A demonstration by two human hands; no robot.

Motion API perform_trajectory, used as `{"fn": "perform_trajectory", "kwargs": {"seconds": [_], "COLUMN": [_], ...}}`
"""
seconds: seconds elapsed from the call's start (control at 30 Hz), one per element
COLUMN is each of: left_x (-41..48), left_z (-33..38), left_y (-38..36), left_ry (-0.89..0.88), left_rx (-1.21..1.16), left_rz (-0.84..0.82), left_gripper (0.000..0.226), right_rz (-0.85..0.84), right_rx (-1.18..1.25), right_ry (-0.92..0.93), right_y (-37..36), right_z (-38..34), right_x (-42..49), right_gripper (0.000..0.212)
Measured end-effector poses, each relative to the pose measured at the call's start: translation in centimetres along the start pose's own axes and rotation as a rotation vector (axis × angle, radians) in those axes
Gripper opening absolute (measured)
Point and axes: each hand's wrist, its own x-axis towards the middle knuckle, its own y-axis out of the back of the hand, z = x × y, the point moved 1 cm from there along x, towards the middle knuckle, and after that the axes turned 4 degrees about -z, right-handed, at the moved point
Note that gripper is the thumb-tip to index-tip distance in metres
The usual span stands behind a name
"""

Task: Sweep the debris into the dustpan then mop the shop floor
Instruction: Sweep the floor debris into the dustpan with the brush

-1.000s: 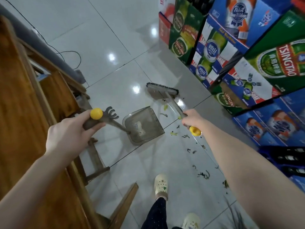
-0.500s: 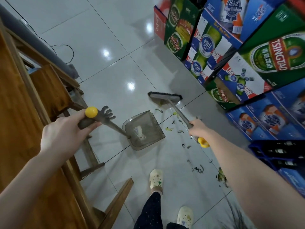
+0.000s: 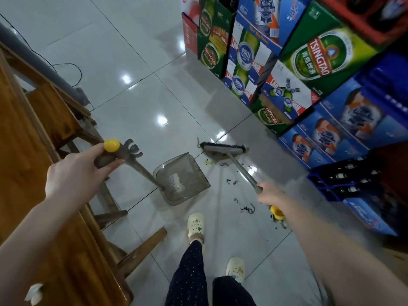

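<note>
My left hand (image 3: 75,173) grips the yellow-capped handle of a grey translucent dustpan (image 3: 183,180), whose pan rests on the white tiled floor with its mouth facing right. My right hand (image 3: 268,193) grips the long handle of a broom (image 3: 224,149); its brush head sits on the floor just beyond and right of the pan's far corner. Dark and green bits of debris (image 3: 247,208) lie scattered on the tiles between the pan and my right hand, with a few under the brush head.
Stacked beer cartons (image 3: 309,62) and a blue bottle crate (image 3: 344,180) line the right side. A wooden table and stools (image 3: 55,120) crowd the left. My feet in pale clogs (image 3: 195,226) stand below the pan. A black cable (image 3: 75,69) lies on the floor at far left.
The broom head has slid right and nearer, from the pan's far side towards the debris line. My right hand drew back down the frame. The dustpan and left hand barely moved.
</note>
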Motion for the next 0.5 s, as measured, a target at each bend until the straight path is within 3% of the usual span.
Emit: {"fn": "perform_trajectory", "kwargs": {"seconds": [0.07,0.23,0.5], "left_x": [-0.8,-1.9,-1.2], "left_z": [0.4,1.3,1.7], "left_y": [-0.1,-0.3,-0.2], "left_ry": [-0.011,-0.024,-0.010], "left_rx": [0.020,0.040,0.015], "left_rz": [-0.003,-0.014,-0.027], "left_gripper": [0.044,0.053,0.047], "right_rz": [-0.004,0.006,0.056], "right_rx": [0.023,0.043,0.001], "right_ry": [0.006,0.042,0.145], "right_y": [-0.9,-1.2,1.1], "right_z": [1.5,3.5,-0.2], "right_x": [-1.3,-3.2,-3.0], "right_gripper": [0.053,0.026,0.036]}}
